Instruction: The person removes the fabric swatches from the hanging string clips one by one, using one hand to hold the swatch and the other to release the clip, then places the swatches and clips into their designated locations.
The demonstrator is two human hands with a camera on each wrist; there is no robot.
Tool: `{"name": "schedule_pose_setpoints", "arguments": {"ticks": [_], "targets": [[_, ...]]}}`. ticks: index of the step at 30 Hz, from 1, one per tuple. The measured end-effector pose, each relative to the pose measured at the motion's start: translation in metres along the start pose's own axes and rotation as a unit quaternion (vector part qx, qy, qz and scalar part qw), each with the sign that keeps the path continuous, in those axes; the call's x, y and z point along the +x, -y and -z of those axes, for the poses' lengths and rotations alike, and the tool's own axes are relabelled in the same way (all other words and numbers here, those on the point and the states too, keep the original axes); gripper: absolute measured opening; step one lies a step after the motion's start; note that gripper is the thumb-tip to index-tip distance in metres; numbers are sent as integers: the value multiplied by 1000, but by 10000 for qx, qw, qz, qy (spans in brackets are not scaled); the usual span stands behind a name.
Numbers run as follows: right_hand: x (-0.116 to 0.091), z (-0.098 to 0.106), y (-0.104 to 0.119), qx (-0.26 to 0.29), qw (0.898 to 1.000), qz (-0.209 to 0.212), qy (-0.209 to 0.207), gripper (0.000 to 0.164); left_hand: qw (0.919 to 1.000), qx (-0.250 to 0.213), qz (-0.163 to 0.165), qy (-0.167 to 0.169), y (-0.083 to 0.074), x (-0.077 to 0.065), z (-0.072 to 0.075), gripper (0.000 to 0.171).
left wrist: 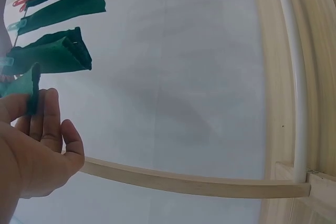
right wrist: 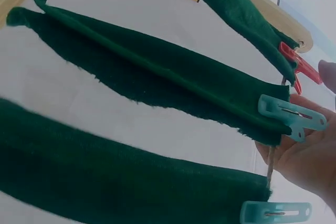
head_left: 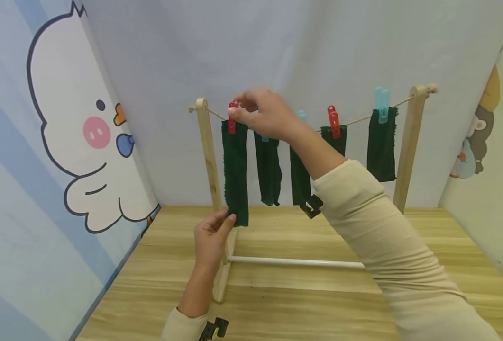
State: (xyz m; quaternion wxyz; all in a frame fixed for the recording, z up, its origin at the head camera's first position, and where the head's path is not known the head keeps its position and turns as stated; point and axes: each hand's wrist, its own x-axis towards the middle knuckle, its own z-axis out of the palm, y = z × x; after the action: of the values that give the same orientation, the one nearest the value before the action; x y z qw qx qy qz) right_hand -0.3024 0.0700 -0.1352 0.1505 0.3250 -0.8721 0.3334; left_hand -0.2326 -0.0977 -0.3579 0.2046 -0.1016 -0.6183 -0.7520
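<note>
In the head view, my right hand [head_left: 270,113] is up at the left end of the line, thumb and forefinger pinching a red clothespin [head_left: 232,124]. That clothespin grips the top of a long dark green cloth strip [head_left: 235,175], which hangs over the rope. Lower down, my left hand [head_left: 212,235] pinches the strip's bottom left corner between thumb and fingers. The left wrist view shows the cloth edge [left wrist: 32,90] between the thumb and fingers of that hand. Past the right hand, a light blue clothespin [right wrist: 291,113] holds a neighbouring folded green strip [right wrist: 157,66].
Several more green strips, such as one [head_left: 381,147] at the right, hang from the rope [head_left: 359,120] under red and light blue clothespins. Wooden posts [head_left: 210,161] hold the rope at both ends. A white rod [head_left: 294,262] runs low across the wooden table [head_left: 298,308].
</note>
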Motion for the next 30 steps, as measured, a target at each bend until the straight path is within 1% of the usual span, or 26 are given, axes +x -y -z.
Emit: {"name": "schedule_pose_setpoints", "arguments": {"ticks": [3,9,14,21,25,30], "targets": [[-2,-2,0,31,9999,85,-45,40,10000,20,-27,70,1,-2,1,22],[-8,0,2,151,9984,289,-460,32,9997,2,-125,191,2,-4,2,23],[-10,0,1,377,9964,429,-629,27,9997,18,-189,171,-1,-4,0,21],[-11,-1,2,410,9938,558,-875,22,9994,-161,-233,174,-4,-5,-2,19],[-10,0,1,547,9902,612,-1133,18,9991,-237,-310,148,-5,-5,-4,18],[-11,3,-2,789,9820,635,-1596,16,9991,-217,-352,103,-7,-6,-3,16]]}}
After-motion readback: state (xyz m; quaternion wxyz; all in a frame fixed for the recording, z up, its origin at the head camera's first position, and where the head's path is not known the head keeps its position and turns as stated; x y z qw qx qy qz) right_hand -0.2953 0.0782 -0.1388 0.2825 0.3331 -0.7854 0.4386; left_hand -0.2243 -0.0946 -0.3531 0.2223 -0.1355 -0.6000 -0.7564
